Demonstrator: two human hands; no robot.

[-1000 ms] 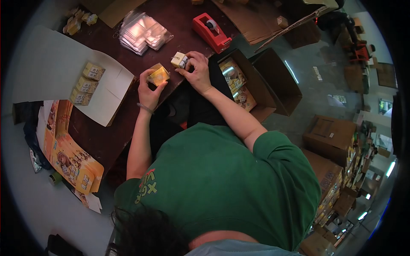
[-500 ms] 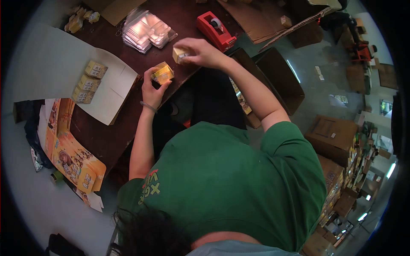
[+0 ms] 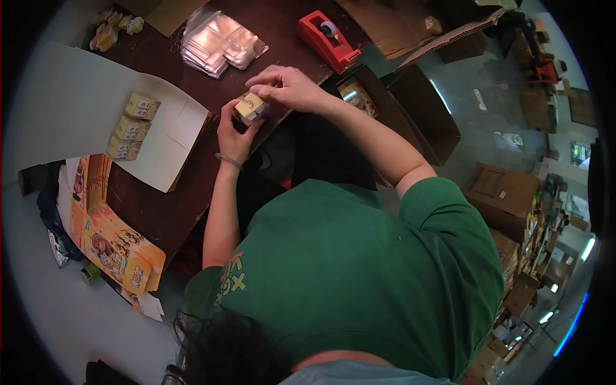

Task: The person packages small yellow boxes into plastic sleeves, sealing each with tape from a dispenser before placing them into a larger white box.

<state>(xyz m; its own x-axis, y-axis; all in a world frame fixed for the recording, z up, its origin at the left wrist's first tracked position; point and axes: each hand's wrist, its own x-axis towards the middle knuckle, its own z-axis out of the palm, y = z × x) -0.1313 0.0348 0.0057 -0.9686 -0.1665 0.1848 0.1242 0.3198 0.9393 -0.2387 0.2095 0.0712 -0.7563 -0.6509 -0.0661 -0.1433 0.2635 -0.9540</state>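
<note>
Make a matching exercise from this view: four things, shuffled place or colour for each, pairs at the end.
Things:
1. Wristband
2. Tape dispenser
3. Lone small box
4. Row of three small boxes

Place or colour:
A. Gripped in the left hand
B. Red
C. On the white card
D. Around the left wrist

Pairs: 1-D, 2-B, 3-A, 4-C

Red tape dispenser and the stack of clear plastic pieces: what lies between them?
Nothing but bare dark red tabletop lies between the tape dispenser and the plastic stack, as the head view shows.
</note>
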